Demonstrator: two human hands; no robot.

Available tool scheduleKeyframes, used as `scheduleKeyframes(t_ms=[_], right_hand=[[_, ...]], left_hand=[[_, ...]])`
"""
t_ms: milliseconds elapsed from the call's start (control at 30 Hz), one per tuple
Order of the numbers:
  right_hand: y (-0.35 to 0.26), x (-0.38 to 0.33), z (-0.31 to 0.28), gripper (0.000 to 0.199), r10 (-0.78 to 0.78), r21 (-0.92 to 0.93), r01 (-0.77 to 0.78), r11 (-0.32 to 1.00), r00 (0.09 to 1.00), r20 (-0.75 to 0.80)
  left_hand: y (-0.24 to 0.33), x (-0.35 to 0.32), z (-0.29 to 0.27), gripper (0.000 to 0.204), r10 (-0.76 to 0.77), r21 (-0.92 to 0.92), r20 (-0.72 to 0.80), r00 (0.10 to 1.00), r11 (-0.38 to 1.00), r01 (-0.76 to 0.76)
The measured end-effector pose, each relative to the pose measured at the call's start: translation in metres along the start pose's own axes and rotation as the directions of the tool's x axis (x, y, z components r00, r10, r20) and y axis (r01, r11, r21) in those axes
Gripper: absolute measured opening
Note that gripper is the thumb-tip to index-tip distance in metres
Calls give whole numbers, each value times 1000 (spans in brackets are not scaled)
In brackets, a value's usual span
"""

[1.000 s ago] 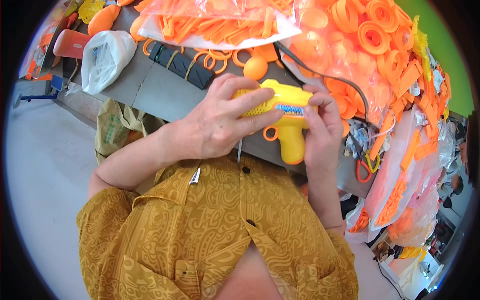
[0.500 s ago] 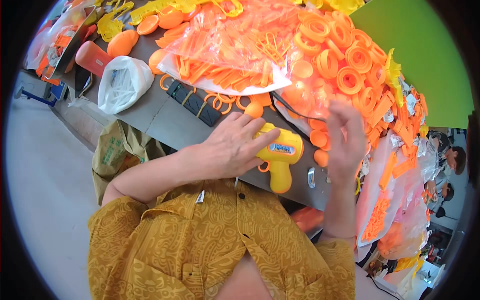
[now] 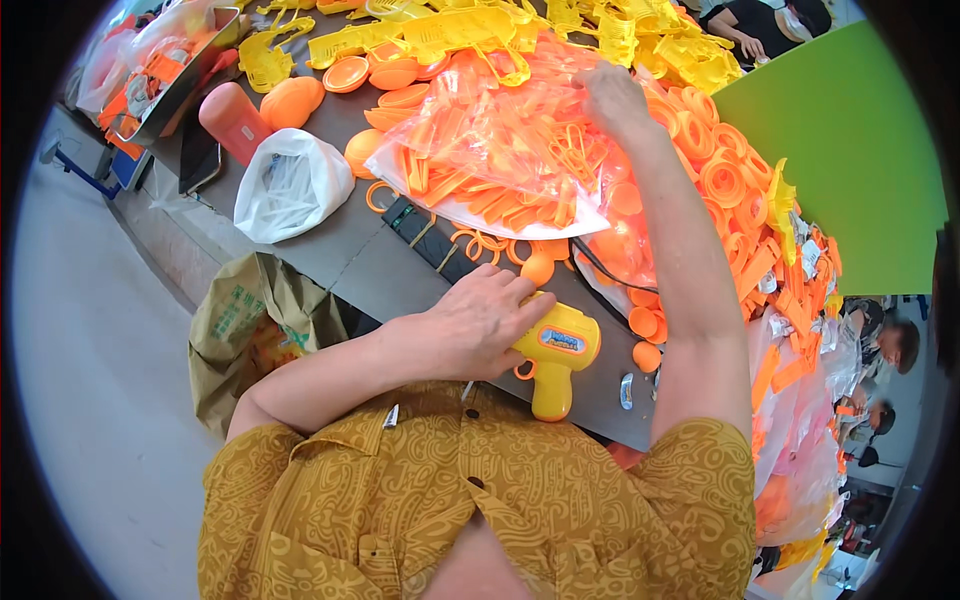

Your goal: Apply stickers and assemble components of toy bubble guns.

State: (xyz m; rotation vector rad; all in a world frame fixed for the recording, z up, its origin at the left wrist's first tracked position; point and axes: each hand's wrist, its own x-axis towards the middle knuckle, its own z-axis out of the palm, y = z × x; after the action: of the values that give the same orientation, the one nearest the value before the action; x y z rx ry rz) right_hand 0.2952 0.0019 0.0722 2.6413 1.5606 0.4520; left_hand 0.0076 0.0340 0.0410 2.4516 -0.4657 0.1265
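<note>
A yellow toy gun point(image 3: 553, 382) with an orange trigger and a colourful sticker on its side lies at the table's near edge. My left hand point(image 3: 488, 325) is closed around its rear end, the grip pointing toward me. Farther off, my right hand point(image 3: 612, 98) reaches over the heap, at the far edge of a clear plastic bag of orange plastic parts point(image 3: 480, 160). Its fingertips are hard to make out there, and I cannot tell whether they hold anything. Just beyond the toy gun sits a small orange ball-shaped piece point(image 3: 537, 268).
Orange rings point(image 3: 722, 182) pile up at the right, yellow plastic shells point(image 3: 450, 35) at the back. A white bag of clear sticks point(image 3: 290, 187), a pink cylinder point(image 3: 233, 120) and a dark strapped block point(image 3: 432, 240) stand leftward. A green panel point(image 3: 835, 150) rises at right; people sit beyond.
My right hand has moved from beside the toy gun up and away to the far side of the orange heap. My left hand keeps its hold on the toy gun.
</note>
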Motion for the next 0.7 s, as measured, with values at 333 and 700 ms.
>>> scheduleKeyframes(t_ms=[333, 700], right_hand=[[-89, -70, -60, 11, -352, 617, 254, 745, 935, 41], [-113, -85, -22, 14, -420, 287, 382, 878, 904, 80]], left_hand=[[-2, 1, 4, 65, -25, 28, 20, 999, 999, 25], [-5, -1, 9, 63, 18, 13, -71, 997, 1000, -17]])
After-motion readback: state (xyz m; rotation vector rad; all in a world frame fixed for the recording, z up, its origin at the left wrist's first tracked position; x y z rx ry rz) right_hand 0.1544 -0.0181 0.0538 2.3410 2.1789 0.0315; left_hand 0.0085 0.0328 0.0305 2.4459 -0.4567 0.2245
